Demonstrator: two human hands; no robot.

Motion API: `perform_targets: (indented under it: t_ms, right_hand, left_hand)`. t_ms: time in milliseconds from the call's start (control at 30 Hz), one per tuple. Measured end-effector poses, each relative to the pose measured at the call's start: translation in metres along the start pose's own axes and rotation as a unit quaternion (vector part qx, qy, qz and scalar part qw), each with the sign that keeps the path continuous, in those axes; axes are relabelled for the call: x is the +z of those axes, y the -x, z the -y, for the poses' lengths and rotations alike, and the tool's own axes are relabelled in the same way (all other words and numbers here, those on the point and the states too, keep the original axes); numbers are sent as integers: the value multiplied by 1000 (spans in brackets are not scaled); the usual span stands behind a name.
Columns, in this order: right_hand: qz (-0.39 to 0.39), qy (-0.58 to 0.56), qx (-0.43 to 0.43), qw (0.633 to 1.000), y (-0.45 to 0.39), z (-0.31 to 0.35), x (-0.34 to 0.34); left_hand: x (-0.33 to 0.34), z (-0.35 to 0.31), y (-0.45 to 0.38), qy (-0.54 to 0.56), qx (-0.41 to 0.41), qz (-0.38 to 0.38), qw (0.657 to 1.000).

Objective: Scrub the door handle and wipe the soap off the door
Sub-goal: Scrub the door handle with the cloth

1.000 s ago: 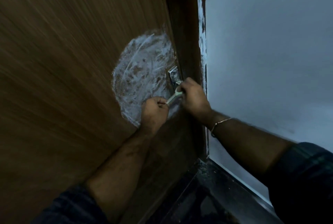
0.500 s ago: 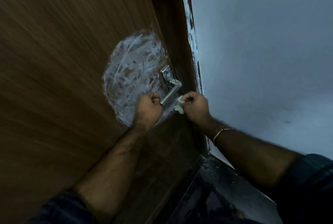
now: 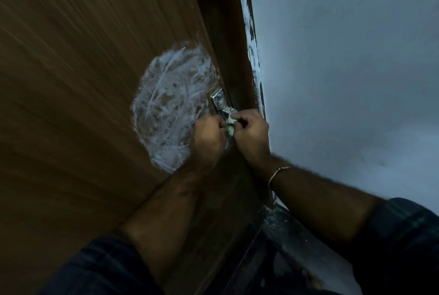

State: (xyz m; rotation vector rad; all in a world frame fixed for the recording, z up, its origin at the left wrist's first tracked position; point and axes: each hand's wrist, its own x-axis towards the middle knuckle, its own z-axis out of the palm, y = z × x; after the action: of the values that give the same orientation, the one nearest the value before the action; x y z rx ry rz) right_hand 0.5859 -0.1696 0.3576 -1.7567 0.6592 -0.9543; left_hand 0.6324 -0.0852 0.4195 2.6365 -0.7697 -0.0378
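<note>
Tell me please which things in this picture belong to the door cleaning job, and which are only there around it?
Belong to the job:
- door handle
- soap lather on the door
- pale scrubbing piece, pinched by the right hand
- left hand, fist closed at the handle

Only around:
- wall
- bracelet
- dark floor

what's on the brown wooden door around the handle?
A round patch of white soap lather covers the brown wooden door. The left hand covers its lower right edge and most of the metal handle.
</note>
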Motion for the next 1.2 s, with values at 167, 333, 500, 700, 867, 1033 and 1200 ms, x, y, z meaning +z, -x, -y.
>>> perform_targets:
  t_ms: [167, 333, 500, 700, 867, 1033, 1200]
  right_hand:
    - [9, 66, -49, 997, -21, 6, -2]
    - [151, 226, -199, 941, -32, 0, -11]
    - [210, 291, -287, 888, -32, 17, -6]
    - [211, 308, -246, 894, -48, 20, -11]
    - [234, 289, -288, 882, -35, 14, -13]
    - [217, 282, -205, 912, -47, 20, -8]
    - [283, 300, -248, 876, -47, 20, -21]
  left_hand:
    - [3, 6, 3, 1, 31, -26, 999]
    - [5, 13, 2, 36, 53, -41, 997]
    - [5, 17, 2, 60, 64, -41, 995]
    - [6, 19, 2, 84, 77, -58, 992]
    - [8, 20, 0, 101, 60, -55, 991]
    - [11, 21, 0, 107, 57, -86, 989]
    - [12, 24, -2, 100, 52, -74, 991]
